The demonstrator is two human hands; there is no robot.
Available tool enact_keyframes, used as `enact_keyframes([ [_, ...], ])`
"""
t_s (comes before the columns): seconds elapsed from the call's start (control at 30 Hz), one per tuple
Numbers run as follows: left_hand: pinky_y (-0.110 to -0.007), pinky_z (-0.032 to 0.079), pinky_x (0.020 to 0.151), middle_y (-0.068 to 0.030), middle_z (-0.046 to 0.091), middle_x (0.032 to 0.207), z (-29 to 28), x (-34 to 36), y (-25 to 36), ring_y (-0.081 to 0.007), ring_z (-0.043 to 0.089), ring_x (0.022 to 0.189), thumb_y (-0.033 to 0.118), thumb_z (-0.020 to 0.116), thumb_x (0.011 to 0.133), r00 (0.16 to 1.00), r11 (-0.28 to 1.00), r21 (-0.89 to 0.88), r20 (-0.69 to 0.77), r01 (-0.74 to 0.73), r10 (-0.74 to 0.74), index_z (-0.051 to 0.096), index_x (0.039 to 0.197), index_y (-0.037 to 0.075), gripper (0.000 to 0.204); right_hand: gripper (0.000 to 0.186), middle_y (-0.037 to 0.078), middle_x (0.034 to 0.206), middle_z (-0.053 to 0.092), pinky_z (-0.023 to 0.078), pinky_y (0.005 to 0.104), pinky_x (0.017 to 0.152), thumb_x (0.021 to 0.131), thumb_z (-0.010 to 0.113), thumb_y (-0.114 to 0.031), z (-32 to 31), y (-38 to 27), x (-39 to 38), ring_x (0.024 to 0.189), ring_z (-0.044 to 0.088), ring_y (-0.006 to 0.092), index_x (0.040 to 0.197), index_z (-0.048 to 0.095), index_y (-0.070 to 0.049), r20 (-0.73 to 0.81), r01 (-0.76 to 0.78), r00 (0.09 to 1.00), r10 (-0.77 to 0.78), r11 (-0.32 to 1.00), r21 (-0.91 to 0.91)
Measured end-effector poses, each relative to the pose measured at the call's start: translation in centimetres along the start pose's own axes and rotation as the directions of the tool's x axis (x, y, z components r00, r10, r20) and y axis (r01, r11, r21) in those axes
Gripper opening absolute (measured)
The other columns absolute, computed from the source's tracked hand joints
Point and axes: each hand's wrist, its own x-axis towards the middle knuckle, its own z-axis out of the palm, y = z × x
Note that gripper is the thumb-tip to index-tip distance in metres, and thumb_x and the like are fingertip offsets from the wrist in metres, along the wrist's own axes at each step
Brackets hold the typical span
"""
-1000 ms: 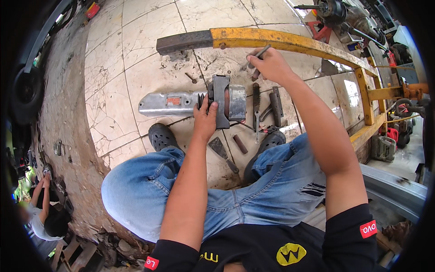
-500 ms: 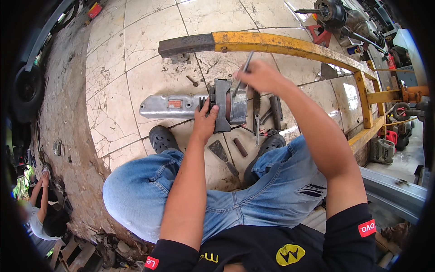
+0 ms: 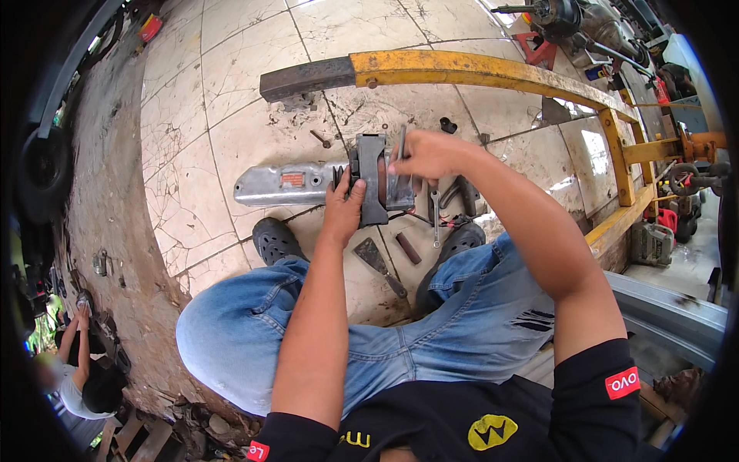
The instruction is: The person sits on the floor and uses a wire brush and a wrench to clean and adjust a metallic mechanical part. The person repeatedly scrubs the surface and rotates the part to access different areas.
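A dark grey metal brake caliper [image 3: 372,202] with a brown inner strip lies across a long silver metal cover [image 3: 258,185] on the tiles. My left hand [image 3: 345,202] is wrapped around the caliper's left side, thumb on top, holding it. Just right of the caliper, my right hand [image 3: 431,155] is closed around a slim grey metal bar [image 3: 402,138], which stands close to the brown strip. The bar's lower end is blurred; whether it touches the strip, I cannot tell. Between my feet lie a scraper [image 3: 379,266], a brown cylinder [image 3: 408,248] and a wrench [image 3: 436,217].
Beyond the cover, a yellow and black steel beam [image 3: 462,69] crosses the floor and joins a frame at the right. A bolt [image 3: 320,139] lies on the tiles. At the far left another person [image 3: 81,377] sits. A red stand [image 3: 536,50] is at the back right.
My right hand has come down toward the caliper, with the bar now more upright. My left hand stays on the caliper. The whole view has shifted slightly.
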Motion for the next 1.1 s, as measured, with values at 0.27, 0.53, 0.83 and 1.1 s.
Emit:
enact_keyframes([
  [0.27,-0.043,0.033,0.114,-0.0292,0.03,0.149,0.3,-0.1,0.1,-0.0422,0.037,0.138,0.052,0.053,0.1,0.999,0.997,0.063,-0.006,-0.048,0.048,0.041,0.152,0.015,0.066,0.042,0.011,0.066,0.064,0.048,0.0355,0.05,0.092,0.067,-0.037,-0.5,2.9,0.0,0.049,0.059,0.0181,0.096,0.066,0.004,-0.163,0.095,0.986,-0.041,0.934,0.344],
  [0.53,-0.04,0.035,0.111,-0.0259,0.035,0.148,1.5,-0.1,1.0,-0.0374,0.042,0.134,0.041,0.051,0.103,0.992,0.976,0.207,-0.088,-0.067,0.086,0.037,0.154,0.014,0.059,0.037,0.011,0.068,0.071,0.052,0.0333,0.051,0.096,0.06,-0.032,-2.5,5.5,-0.3,0.058,0.069,0.016,0.086,0.069,0.002,-0.361,0.07,0.93,0.065,0.934,0.349],
  [0.83,-0.046,0.039,0.109,-0.0355,0.032,0.147,0.6,0.2,1.5,-0.0489,0.044,0.132,0.031,0.053,0.103,0.988,0.939,0.319,-0.044,-0.128,0.15,0.039,0.153,0.023,0.052,0.031,0.009,0.073,0.068,0.042,0.0275,0.039,0.095,0.064,-0.031,-0.4,5.4,4.0,0.054,0.064,0.0123,0.09,0.067,0.0,-0.446,0.211,0.894,0.035,0.847,0.489],
  [1.1,-0.044,0.04,0.109,-0.0344,0.036,0.145,0.3,-0.4,2.8,-0.048,0.044,0.133,0.033,0.052,0.103,0.995,0.914,0.398,-0.01,-0.084,0.095,0.038,0.153,0.02,0.053,0.035,0.01,0.07,0.07,0.044,0.0333,0.042,0.094,0.063,-0.031,-1.0,3.6,3.2,0.048,0.058,0.0144,0.089,0.067,0.003,-0.106,0.095,0.993,-0.05,0.87,0.483],
])
